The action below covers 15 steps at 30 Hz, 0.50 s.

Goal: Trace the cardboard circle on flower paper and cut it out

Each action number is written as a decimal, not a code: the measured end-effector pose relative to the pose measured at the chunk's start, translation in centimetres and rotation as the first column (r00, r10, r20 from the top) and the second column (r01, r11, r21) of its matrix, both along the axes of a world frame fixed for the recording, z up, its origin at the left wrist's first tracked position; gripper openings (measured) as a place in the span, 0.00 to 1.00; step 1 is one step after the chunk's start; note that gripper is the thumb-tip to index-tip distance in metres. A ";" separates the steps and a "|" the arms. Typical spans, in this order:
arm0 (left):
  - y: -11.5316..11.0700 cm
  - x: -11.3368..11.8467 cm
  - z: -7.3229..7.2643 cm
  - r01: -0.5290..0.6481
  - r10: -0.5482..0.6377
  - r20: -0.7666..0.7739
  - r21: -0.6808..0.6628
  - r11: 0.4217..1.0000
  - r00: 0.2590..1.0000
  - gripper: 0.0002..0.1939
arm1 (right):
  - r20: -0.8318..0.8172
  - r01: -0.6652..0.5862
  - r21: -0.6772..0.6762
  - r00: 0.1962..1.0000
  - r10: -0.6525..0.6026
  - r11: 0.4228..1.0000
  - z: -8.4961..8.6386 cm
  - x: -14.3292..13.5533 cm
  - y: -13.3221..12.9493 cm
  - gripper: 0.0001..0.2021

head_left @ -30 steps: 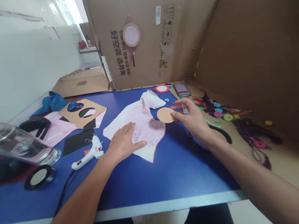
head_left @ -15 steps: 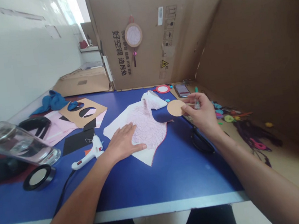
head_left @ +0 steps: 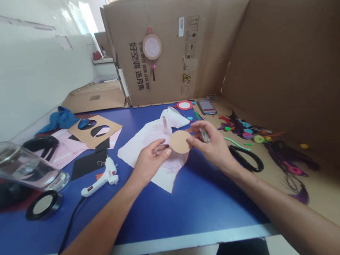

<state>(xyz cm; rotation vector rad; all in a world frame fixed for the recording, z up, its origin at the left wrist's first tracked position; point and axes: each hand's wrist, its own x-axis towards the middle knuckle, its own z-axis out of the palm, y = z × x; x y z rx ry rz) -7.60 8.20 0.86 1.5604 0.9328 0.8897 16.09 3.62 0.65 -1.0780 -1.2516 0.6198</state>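
My right hand point(head_left: 210, 143) pinches a round tan cardboard disc point(head_left: 180, 142) by its right edge. A pen with a clear barrel point(head_left: 204, 135) and green end is tucked among the same fingers. My left hand point(head_left: 153, 158) is at the disc's left edge, thumb and fingers apart; whether the tips touch it I cannot tell. Beneath both lies a piece of white cloth point(head_left: 139, 141) with a pinkish crackle pattern, a curved cut-out at its far right and one folded corner. Part of the pattern is hidden by the disc and my hands.
Left of the cloth are a white glue gun point(head_left: 103, 179), black sheets point(head_left: 87, 164), cardboard with round holes point(head_left: 111, 126), a glass of water point(head_left: 35, 169) and a tape roll point(head_left: 43, 205). Rightward lie black-handled scissors point(head_left: 255, 162), a phone point(head_left: 207, 107) and purple tassels point(head_left: 277, 153). Cardboard walls point(head_left: 169, 73) surround the back and right.
My right hand has brought the disc leftward over the cloth. My left hand has lifted from lying flat on the cloth to beside the disc. The view has tilted up slightly.
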 end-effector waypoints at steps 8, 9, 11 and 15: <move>-0.7 0.4 0.4 0.038 -0.025 0.049 -0.289 0.957 0.998 0.11 | 0.161 -0.066 -0.065 0.984 0.076 0.996 -1.0 -2.2 -0.8 0.14; -0.7 0.2 0.4 0.027 -0.016 0.040 -0.293 0.956 0.999 0.11 | 0.199 -0.046 -0.058 0.978 0.057 0.997 -1.0 -2.0 -0.8 0.13; -0.4 0.0 0.4 -0.001 0.012 0.038 -0.292 0.956 0.999 0.12 | 0.277 0.004 -0.028 0.961 0.004 1.000 -1.0 -1.6 -0.8 0.12; 0.3 -0.6 0.2 -0.076 0.090 0.044 -0.253 0.964 0.995 0.15 | 0.416 0.055 0.031 0.907 -0.063 0.998 -1.0 -0.8 -0.8 0.10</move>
